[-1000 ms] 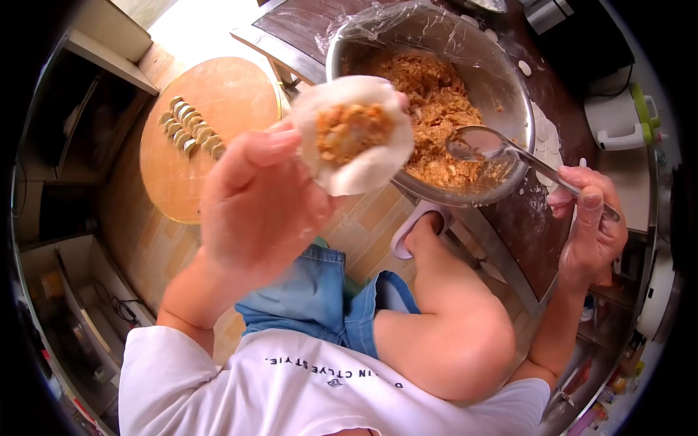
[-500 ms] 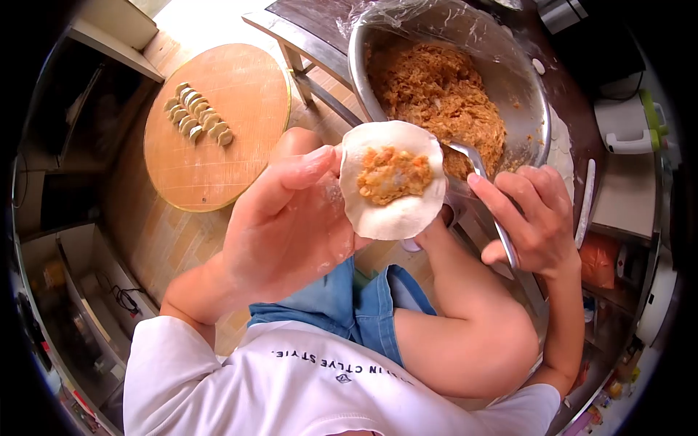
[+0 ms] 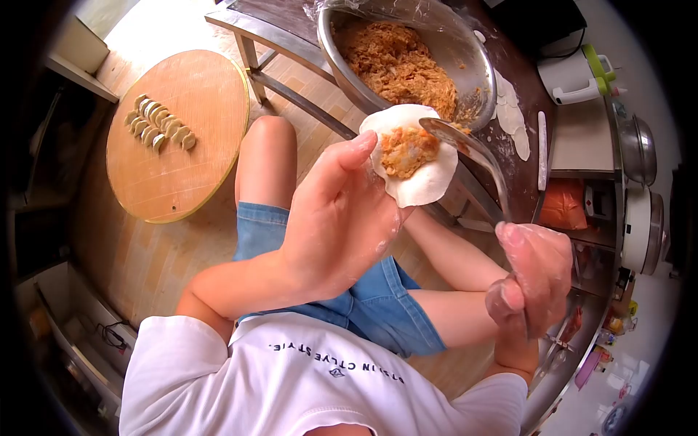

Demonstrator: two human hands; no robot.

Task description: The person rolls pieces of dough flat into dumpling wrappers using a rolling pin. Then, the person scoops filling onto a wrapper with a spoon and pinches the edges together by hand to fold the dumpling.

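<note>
My left hand is held palm up with a round dumpling wrapper on its fingers, the thumb pressing the near edge. A mound of orange-brown filling lies in the wrapper's middle. At the right, my right hand is closed round the handle of a metal spoon. The spoon's bowl is at the far side of the filling, apparently touching it. Beyond the wrapper, a large metal bowl holds more of the same filling.
Several folded dumplings sit in rows on a round wooden board at the left. The bowl stands on a dark table, with flat wrappers and a white stick beside it. Shelves line the right side.
The spoon has moved from the bowl's edge to the filling on the wrapper. My right hand has dropped nearer my body and turned. The whole view has shifted.
</note>
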